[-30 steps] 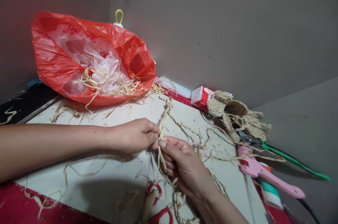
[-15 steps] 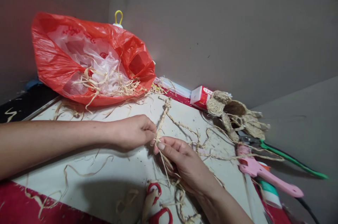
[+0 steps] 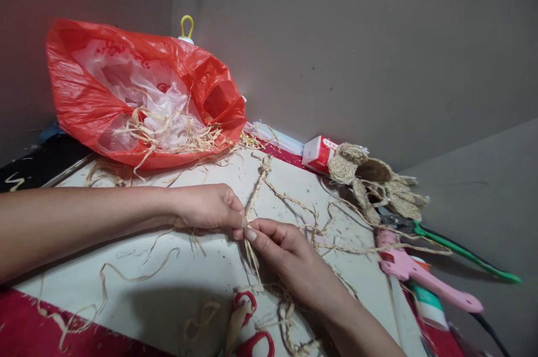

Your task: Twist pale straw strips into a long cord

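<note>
**Braid (image 3: 255, 195) pinched, pinch point hidden**

Braid sits nearer than the red bag (image 3: 82, 102), off its right end. Left hand (image 3: 212, 207) and right hand (image 3: 286, 246) both grip its lower end by thumb and fingertips; strand crossing there is covered, right's lower fingers mostly hidden. Left forearm near-level below bag, right slants in from lower right. Scissors (image 3: 252, 339), well nearer than bag, cut off by frame.
</note>
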Demonstrator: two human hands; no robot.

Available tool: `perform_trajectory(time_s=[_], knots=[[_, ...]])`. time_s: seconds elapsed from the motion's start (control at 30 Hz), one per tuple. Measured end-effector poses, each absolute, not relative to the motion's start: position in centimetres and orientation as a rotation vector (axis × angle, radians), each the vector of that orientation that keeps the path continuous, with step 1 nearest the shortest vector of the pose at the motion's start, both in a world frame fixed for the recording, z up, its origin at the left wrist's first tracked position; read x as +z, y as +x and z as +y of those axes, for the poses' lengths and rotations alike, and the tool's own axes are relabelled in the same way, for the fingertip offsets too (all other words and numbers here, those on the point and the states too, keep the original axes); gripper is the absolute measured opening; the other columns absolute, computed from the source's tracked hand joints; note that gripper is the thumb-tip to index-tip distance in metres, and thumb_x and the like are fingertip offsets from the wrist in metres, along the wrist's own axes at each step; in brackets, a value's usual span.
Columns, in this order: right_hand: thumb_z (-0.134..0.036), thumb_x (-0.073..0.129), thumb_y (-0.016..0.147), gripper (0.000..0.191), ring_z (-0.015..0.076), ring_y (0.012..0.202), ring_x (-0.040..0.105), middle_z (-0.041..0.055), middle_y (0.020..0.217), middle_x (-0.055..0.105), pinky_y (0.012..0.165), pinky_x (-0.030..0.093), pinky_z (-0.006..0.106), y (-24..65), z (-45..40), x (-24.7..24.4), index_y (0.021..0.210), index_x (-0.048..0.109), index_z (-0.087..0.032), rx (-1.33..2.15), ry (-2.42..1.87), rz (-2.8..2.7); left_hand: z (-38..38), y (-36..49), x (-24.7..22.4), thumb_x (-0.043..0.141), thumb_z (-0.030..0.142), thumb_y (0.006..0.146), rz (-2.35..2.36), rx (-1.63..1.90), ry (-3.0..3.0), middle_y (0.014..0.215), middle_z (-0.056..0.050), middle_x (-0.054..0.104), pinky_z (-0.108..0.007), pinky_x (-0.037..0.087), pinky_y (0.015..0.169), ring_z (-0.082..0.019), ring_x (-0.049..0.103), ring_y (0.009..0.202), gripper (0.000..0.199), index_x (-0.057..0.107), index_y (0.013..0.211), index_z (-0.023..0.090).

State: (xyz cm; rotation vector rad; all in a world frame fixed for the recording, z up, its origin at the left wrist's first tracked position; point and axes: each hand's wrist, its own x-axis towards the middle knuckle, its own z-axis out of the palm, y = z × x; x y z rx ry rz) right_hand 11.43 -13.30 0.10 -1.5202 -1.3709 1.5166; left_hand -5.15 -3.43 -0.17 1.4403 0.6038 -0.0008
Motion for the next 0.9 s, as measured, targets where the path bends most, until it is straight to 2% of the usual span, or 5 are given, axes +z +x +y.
perform_trajectory(time_s=[0.1,0.3,0.47,0.63,0.9], knots=[[-0.046,0.054,0.086,0.033,0.0100,0.055,0.036,-0.0014,0.062,0.046,0.047,0.029,0.020,12.1,-13.3,0.2,0.082,0.065,-0.015,1.510,-1.556,-1.421,-3.7,-5.1,-0.1,0.051,0.027,0.074,0.633,0.104,1.626,0.050,0.005,0.046,-0.020,0.024,0.044,-0.006,0.032,0.045,0.019,0.058,0.061,0.014],[-0.045,0.050,0.087,0.035,0.0071,0.042,0.024,-0.0073,0.047,0.031,0.039,0.018,0.019,12.2,-13.5,0.6,0.066,0.052,-0.018,1.438,-1.695,-1.417,-4.6,-5.1,0.1,0.048,0.026,0.076,0.665,0.163,1.699,0.047,0.008,0.030,-0.021,0.018,0.041,-0.006,0.024,0.043,0.025,0.042,0.054,0.017],[-0.043,0.045,0.088,0.035,0.0080,0.042,0.025,-0.0059,0.048,0.033,0.039,0.019,0.021,9.9,-14.5,0.6,0.067,0.055,-0.017,1.395,-1.686,-1.320,-5.5,-4.8,-0.4,0.047,0.025,0.077,0.617,0.230,1.549,0.052,0.003,0.049,-0.021,0.024,0.044,-0.007,0.035,0.045,0.022,0.052,0.059,0.015],[-0.030,0.042,0.090,0.036,0.0096,0.045,0.032,-0.0033,0.049,0.037,0.046,0.024,0.024,9.0,-15.7,-0.3,0.055,0.039,-0.020,0.763,-1.796,-1.780,-6.1,-4.6,-0.8,0.050,0.028,0.077,0.632,0.288,1.405,0.050,0.006,0.042,-0.020,0.023,0.045,-0.006,0.032,0.046,0.021,0.051,0.060,0.014],[-0.013,0.047,0.082,0.017,0.0154,0.039,0.048,0.0033,0.047,0.056,0.047,0.019,0.029,8.8,-16.4,-1.3,0.067,0.053,-0.019,-0.187,-1.797,-2.335,-6.7,-4.4,-1.0,0.054,0.035,0.077,0.580,0.348,1.316,0.053,0.006,0.042,-0.020,0.025,0.049,-0.006,0.033,0.050,0.026,0.050,0.063,0.014]])
